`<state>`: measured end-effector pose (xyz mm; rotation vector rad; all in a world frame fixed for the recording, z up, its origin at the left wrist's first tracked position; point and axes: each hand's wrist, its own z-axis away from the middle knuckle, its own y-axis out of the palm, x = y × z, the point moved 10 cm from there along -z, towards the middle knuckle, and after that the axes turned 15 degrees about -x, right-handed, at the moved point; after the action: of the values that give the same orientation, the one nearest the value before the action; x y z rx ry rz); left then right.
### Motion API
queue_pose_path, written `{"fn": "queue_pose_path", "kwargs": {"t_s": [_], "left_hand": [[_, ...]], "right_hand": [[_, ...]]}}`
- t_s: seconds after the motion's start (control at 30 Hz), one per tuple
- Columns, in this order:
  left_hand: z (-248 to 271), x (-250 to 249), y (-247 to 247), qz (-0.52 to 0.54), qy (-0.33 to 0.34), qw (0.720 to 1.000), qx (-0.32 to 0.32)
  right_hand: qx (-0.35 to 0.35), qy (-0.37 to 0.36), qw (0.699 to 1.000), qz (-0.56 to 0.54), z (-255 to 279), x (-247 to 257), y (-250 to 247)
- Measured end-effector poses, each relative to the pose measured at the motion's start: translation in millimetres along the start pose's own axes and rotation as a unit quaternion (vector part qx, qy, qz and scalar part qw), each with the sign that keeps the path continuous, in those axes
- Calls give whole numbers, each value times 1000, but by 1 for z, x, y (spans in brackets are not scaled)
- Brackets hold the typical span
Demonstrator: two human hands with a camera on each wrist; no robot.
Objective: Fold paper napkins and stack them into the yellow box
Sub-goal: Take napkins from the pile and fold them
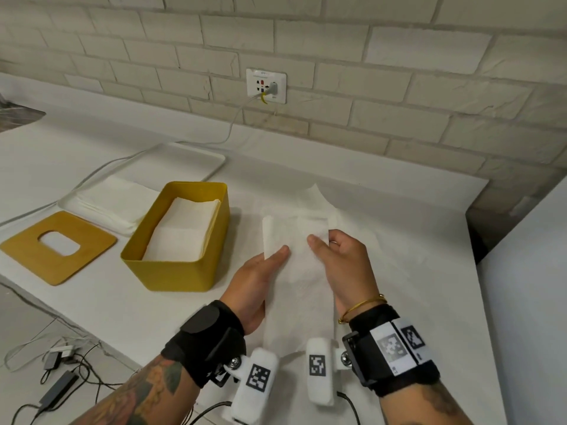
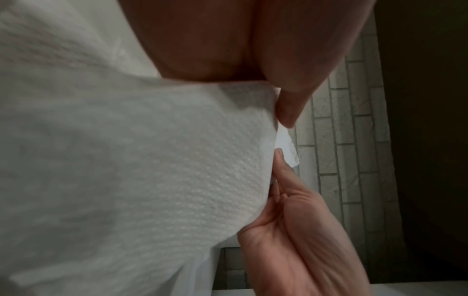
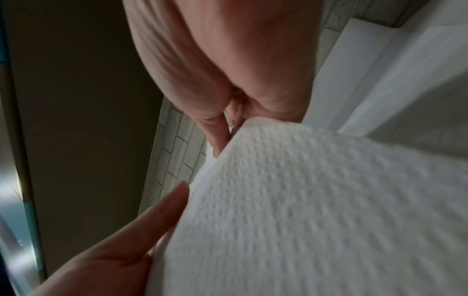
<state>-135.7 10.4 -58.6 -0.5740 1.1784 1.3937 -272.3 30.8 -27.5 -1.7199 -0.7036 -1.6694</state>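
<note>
A white embossed paper napkin [image 1: 296, 271] is held in the air as a long strip between both hands, above another napkin sheet [image 1: 362, 240] spread on the counter. My left hand [image 1: 260, 271] pinches its left edge, thumb on top. My right hand [image 1: 340, 262] pinches the right edge near the top. The napkin [image 2: 152, 160] fills the left wrist view, with my right hand [image 2: 298, 230] at its far edge. In the right wrist view the napkin [image 3: 316, 210] lies under my right hand [image 3: 228, 70]. The yellow box [image 1: 171, 271] stands open to the left, with folded napkins [image 1: 184, 231] stacked inside.
The box's yellow lid [image 1: 58, 250] with an oval slot lies at far left. A white tray [image 1: 196, 151] holding unfolded napkins [image 1: 113, 204] sits behind the box. A white cable [image 1: 233, 121] runs from a wall socket [image 1: 266, 85]. Dark cables [image 1: 61, 378] lie on the floor.
</note>
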Motion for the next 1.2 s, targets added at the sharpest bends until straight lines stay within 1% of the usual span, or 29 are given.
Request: {"fn": "queue_pose_path", "kwargs": {"t_s": [0.07, 0.13, 0.2, 0.27, 0.37, 0.4, 0.43, 0.47, 0.53, 0.6, 0.67, 0.7, 0.77, 0.87, 0.97, 1.07, 1.13, 1.2], "left_hand": [[-2, -1, -3, -6, 9, 1000, -4], [-4, -5, -8, -10, 20, 1000, -14], [-10, -14, -17, -6, 32, 999, -36], [-15, -26, -28, -4, 49, 997, -65], [-18, -41, -39, -12, 78, 993, -92], [-17, -42, -41, -11, 80, 992, -95], [-17, -43, -42, -8, 80, 992, -99], [-17, -42, -45, -7, 77, 992, -103], [-17, -37, -48, -10, 67, 992, -108], [-17, -30, -50, -16, 54, 993, -108], [-16, -23, -50, -18, 41, 993, -109], [-15, -21, -51, -17, 37, 993, -111], [-15, -18, -54, -17, 32, 992, -118], [-14, -14, -55, -16, 23, 992, -121], [-11, -12, -52, -24, 16, 993, -117], [-10, -11, -50, -33, 14, 993, -116], [-10, -10, -51, -34, 12, 992, -119], [-11, -8, -53, -32, 9, 992, -121]], "right_hand": [[8, 9, 1000, 1, 1, -4, 3], [53, 51, 997, -4, 12, -15, 12], [109, 81, 991, 4, 26, -30, 20], [159, 84, 982, 55, 37, -43, 23], [225, 136, 958, 110, 51, -64, 17], [233, 144, 953, 130, 51, -65, 10], [225, 143, 953, 146, 45, -64, 1], [200, 140, 957, 154, 35, -60, -12], [111, 126, 972, 162, 3, -51, -46], [1, 110, 980, 164, -31, -41, -85], [-87, 102, 975, 177, -59, -37, -117], [-110, 102, 970, 193, -71, -40, -128], [-127, 123, 959, 223, -85, -53, -136], [-118, 160, 945, 260, -94, -83, -132], [-125, 155, 940, 275, -99, -92, -124], [-125, 130, 930, 319, -104, -86, -119], [-149, 124, 931, 308, -107, -81, -124], [-168, 133, 930, 299, -107, -81, -132]]}}
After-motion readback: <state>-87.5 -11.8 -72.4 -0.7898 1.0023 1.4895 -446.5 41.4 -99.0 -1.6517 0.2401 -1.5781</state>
